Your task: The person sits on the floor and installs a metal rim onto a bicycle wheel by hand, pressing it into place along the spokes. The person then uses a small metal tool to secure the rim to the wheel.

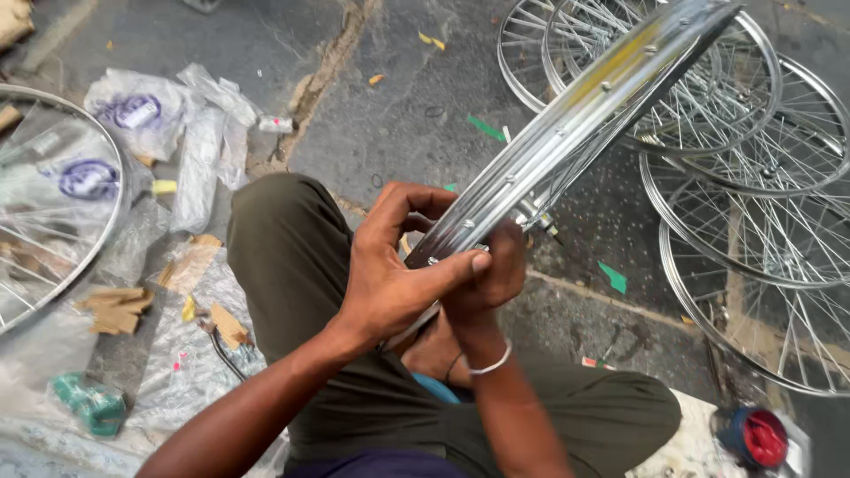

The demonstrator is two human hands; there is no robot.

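A: Head view, 1 frame. Left hand (pixel 390 265) is curled over the near edge of a bare silver bicycle rim (pixel 575 124), thumb pressed along the rim wall, fingers arched above it. Right hand (pixel 496 265) is closed against the rim's underside just past the left thumb; I cannot tell what its fingertips pinch.

B: Where does the rim sit?

A: It slants up and away from both hands, its near end resting over the person's lap. Spokes (pixel 567 177) hang from the inner side just beyond the right hand.

B: Progress?

A: My judgement: partway. Several spoke nipples already sit along the rim above the hands; the lacing looks unfinished. A pile of spoked wheels (pixel 753 177) lies well beyond the right hand. Plastic wrappers (pixel 168 124) lie left of the left hand.
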